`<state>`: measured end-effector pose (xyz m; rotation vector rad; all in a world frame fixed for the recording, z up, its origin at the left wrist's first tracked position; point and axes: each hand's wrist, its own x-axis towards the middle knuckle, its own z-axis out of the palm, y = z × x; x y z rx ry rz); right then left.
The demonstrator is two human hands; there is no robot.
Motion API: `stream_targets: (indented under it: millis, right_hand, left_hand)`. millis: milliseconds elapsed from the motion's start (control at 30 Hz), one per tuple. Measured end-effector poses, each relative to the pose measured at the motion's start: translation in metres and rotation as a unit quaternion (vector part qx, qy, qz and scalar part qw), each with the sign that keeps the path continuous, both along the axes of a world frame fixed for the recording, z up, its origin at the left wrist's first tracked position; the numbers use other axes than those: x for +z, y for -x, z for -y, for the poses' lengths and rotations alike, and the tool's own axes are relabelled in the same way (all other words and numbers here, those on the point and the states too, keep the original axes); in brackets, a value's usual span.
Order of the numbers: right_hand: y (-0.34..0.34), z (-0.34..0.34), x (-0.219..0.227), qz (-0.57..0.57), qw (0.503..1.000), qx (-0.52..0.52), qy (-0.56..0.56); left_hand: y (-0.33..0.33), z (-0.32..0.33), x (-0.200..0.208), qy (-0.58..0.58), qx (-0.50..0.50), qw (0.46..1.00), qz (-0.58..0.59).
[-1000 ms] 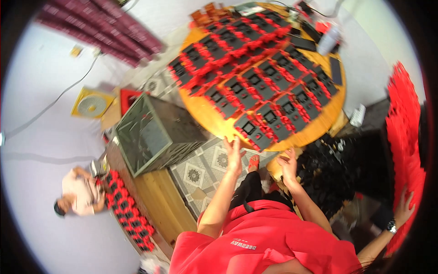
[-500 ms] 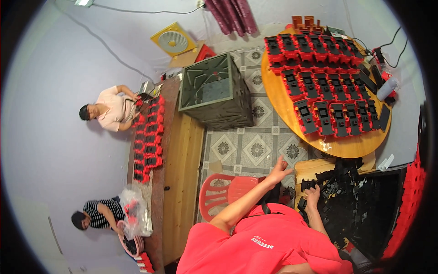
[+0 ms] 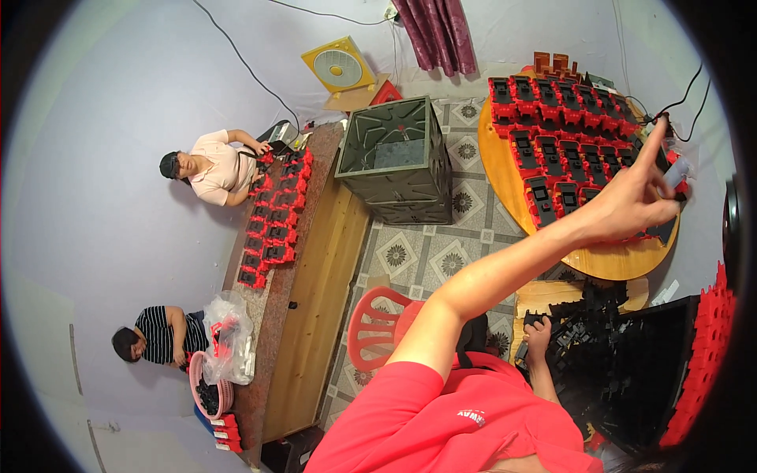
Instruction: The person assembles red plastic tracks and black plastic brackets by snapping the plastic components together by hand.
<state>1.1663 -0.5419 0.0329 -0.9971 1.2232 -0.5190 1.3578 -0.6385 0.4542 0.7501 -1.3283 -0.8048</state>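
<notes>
My left hand (image 3: pixel 627 206) stretches over the round wooden table (image 3: pixel 603 264), its index finger extended and nothing seen in its grasp. Beneath and beside it stand rows of red-and-black plastic units (image 3: pixel 542 201). A pale blue-grey cylinder (image 3: pixel 678 169) is close to its fingertips, partly hidden. Low by the table's near side, my right hand (image 3: pixel 538 339) curls around a small black plastic part (image 3: pixel 539 318), mostly covered by the fingers. Around it lie many loose black plastic pieces (image 3: pixel 579 319), next to a piece of cardboard (image 3: pixel 527 296).
A red plastic chair (image 3: pixel 378 325) stands at my left, a dark green crate (image 3: pixel 394 177) farther ahead. Two people work at a long table (image 3: pixel 296 327) with red-and-black units (image 3: pixel 272 213) and a pink basket (image 3: pixel 206 390). Stacked red parts (image 3: pixel 702 370) line the right. Cables (image 3: pixel 694 94) hang at the far right.
My left hand has swung up and right, from above the floor to over the round table. My right hand stays low, on the black part. The view has shifted a little.
</notes>
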Motion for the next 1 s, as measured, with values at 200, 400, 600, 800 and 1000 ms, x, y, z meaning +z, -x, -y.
stream_targets:
  millis: [200,400,600,800,1000]
  right_hand:
    - [0.030,-0.009,-0.020,-0.031,0.994,0.084,-0.064]
    - [0.017,-0.031,0.012,-0.173,0.888,0.424,-0.043]
    - [0.043,-0.045,-0.041,-0.171,0.702,0.688,-0.074]
    - [0.062,-0.056,-0.062,-0.118,0.683,0.720,0.021]
    - [0.073,-0.061,-0.051,-0.072,0.739,0.670,0.006]
  left_hand:
    - [0.009,-0.031,-0.211,-0.240,0.035,0.965,0.104]
    - [0.003,-0.153,-0.401,-0.514,-0.016,0.778,0.362]
    - [0.040,-0.228,-0.411,-0.548,-0.280,0.614,0.495]
    - [0.047,-0.231,-0.410,-0.554,-0.283,0.608,0.493]
    - [0.053,-0.230,-0.408,-0.524,-0.280,0.622,0.510]
